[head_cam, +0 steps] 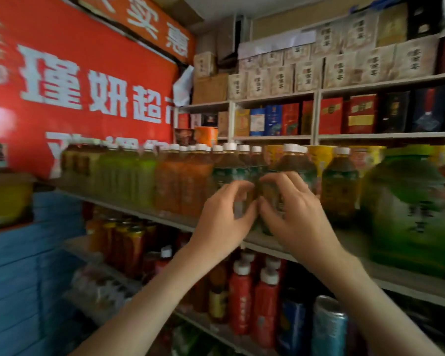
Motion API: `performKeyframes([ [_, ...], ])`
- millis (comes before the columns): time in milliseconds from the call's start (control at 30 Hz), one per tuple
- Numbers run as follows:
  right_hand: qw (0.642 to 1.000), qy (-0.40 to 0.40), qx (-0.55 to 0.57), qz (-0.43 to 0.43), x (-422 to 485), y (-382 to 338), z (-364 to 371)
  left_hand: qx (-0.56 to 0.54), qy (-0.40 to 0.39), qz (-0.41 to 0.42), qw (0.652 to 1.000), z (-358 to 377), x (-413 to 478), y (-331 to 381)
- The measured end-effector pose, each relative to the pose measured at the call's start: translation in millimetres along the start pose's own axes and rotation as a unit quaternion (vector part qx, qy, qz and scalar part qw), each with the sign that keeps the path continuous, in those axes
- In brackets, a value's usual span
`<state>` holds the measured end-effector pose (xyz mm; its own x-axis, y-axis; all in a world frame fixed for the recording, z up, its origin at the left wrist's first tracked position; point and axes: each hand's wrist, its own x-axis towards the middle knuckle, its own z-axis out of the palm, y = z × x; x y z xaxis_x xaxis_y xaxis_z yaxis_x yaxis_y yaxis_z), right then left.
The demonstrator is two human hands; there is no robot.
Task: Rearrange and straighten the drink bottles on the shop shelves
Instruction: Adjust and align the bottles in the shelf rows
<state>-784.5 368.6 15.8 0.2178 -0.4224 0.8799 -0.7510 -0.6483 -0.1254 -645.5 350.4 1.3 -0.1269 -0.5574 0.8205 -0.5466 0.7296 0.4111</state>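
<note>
Head view, left hand (222, 219) grasps a green-label bottle (229, 173), right hand (296, 222) grasps the neighbouring bottle (299, 164), both on the shelf (149, 210)

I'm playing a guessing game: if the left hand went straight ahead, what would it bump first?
Probably the green-labelled bottle right before the left hand; its fingers curl at it, though blur hides any touch.
</note>
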Motion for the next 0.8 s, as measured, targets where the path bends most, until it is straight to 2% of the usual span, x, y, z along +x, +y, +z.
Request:
performKeyframes([
  [367, 0.990, -0.049, 0.134, -0.012, 78, -130, 231, 0.069, 0.035, -0.101, 0.992, -177, -10, -182],
  [800, 0.977, -0.108, 0.184, 0.005, 152, -186, 434, 0.086, 0.078, -0.174, 0.978, -260, 2, -375],
])
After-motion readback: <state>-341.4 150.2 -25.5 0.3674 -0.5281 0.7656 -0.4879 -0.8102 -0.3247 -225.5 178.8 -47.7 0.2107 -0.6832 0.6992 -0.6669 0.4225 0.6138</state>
